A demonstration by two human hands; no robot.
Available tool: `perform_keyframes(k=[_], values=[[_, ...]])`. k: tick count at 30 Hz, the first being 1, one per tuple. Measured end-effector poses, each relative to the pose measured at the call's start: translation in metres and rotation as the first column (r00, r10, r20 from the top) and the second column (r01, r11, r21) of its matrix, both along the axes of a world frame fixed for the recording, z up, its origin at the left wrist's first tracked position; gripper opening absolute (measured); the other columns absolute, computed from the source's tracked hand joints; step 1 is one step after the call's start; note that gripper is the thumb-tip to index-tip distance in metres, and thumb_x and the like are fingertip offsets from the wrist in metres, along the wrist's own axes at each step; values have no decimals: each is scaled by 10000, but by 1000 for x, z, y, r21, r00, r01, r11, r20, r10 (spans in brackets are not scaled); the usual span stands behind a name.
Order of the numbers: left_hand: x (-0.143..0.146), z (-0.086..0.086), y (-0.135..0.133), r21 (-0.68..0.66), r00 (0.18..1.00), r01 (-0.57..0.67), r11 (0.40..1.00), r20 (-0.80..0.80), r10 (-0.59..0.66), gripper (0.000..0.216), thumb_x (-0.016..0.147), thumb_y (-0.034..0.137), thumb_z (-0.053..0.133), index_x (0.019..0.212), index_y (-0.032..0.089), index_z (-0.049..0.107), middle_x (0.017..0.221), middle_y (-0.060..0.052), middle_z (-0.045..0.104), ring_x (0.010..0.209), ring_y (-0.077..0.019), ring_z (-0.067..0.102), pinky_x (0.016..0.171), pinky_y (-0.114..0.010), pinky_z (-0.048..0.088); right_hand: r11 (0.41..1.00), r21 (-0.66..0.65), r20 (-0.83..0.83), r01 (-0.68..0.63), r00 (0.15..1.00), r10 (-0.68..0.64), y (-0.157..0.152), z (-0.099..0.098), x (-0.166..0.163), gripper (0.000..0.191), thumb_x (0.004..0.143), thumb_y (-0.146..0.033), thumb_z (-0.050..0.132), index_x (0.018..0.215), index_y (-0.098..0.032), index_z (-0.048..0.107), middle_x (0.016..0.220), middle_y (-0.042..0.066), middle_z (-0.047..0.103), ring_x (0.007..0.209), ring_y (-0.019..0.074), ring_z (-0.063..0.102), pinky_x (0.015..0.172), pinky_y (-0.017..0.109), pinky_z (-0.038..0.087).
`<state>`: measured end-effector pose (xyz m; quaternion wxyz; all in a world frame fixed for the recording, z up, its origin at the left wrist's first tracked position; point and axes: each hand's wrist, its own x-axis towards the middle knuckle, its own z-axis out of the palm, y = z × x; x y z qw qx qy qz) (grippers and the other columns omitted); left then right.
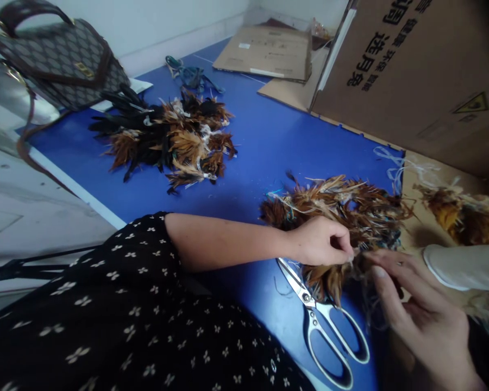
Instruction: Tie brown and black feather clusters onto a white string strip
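Observation:
My left hand (321, 241) reaches across the blue floor mat (269, 136) and pinches the stem end of a brown feather bundle (342, 209). My right hand (415, 315) meets it from the right, fingers curled around thin threads at the same stem end. A pair of silver scissors (330, 326) lies on the mat just below both hands, blades pointing up-left under the feathers. My dark, flower-printed clothing (126, 326) fills the lower left.
A heap of tied black and brown feather bundles (171, 138) lies at the back left, beside a patterned handbag (61, 57). Large cardboard boxes (411, 70) stand at the back right, flat cardboard (269, 51) behind. More feathers (460, 212) rest at the right.

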<state>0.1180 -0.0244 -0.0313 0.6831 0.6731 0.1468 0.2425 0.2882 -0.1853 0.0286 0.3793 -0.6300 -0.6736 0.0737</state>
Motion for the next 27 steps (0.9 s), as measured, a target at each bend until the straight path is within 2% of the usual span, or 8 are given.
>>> perform_keyframes(k=[2, 4, 8, 13, 16, 20, 22, 27], values=[[-1, 1, -3, 88, 998, 52, 995, 36, -55, 92, 869, 208, 824, 851, 149, 755, 949, -90, 824, 904, -166, 759, 927, -344, 628, 999, 7, -7, 32, 999, -32, 1, -4, -1, 307, 1031, -302, 749, 1331, -305, 808, 1317, 73, 816, 1166, 257, 790, 1067, 432, 651], [-3, 5, -6, 178, 993, 78, 981, 79, -93, 61, 861, 174, 795, 839, 162, 739, 949, -89, 819, 916, -176, 764, 945, -352, 627, 1000, -24, -21, 17, 1000, -18, 2, -9, -1, 296, 1027, -319, 758, 1316, -307, 818, 1274, 62, 839, 1117, 250, 808, 1058, 428, 665], [-6, 15, -9, 354, 992, -9, 935, 119, -35, 146, 855, 105, 756, 786, 207, 679, 996, -83, 802, 998, -192, 770, 1010, -361, 632, 988, -85, -113, 127, 984, -136, 1, -15, -4, 187, 1016, -401, 783, 1145, -291, 862, 1083, 43, 864, 922, 207, 818, 882, 329, 687], [-14, 25, -12, 538, 992, -104, 836, 112, 52, 149, 993, 182, 669, 859, 224, 717, 1156, -125, 814, 1109, -207, 779, 1100, -370, 634, 962, -170, -316, 215, 912, -260, 3, -15, -13, 289, 936, -505, 860, 1080, -255, 878, 909, 57, 848, 668, 179, 750, 569, 261, 636], [-16, 25, -11, 556, 991, -99, 826, 128, 33, 156, 1038, 250, 660, 927, 199, 758, 1197, -152, 808, 1104, -214, 787, 1081, -370, 656, 955, -209, -410, 208, 868, -279, 5, -14, -15, 312, 904, -507, 889, 1077, -247, 882, 814, 50, 820, 633, 182, 746, 581, 263, 657], [-17, 24, -8, 509, 985, -49, 859, 168, -43, 170, 1044, 239, 669, 929, 186, 781, 1200, -172, 799, 1122, -236, 787, 1076, -392, 665, 949, -265, -464, 171, 840, -281, 2, -13, -9, 399, 864, -465, 934, 1198, -253, 885, 904, 74, 847, 740, 222, 810, 718, 290, 715], [-18, 25, -8, 478, 988, 6, 878, 135, -80, 163, 1038, 210, 671, 925, 194, 788, 1211, -166, 793, 1148, -238, 782, 1097, -392, 651, 947, -292, -473, 135, 840, -266, 0, -14, -4, 391, 861, -465, 938, 1195, -264, 894, 932, 80, 853, 772, 227, 819, 734, 280, 711], [-22, 30, -7, 407, 992, 82, 910, 50, -112, 155, 1028, 189, 675, 930, 204, 795, 1204, -146, 775, 1129, -228, 759, 1078, -365, 625, 932, -353, -479, 86, 839, -259, -3, -16, 9, 363, 848, -469, 952, 1159, -288, 906, 835, 59, 833, 716, 213, 803, 717, 256, 691]])
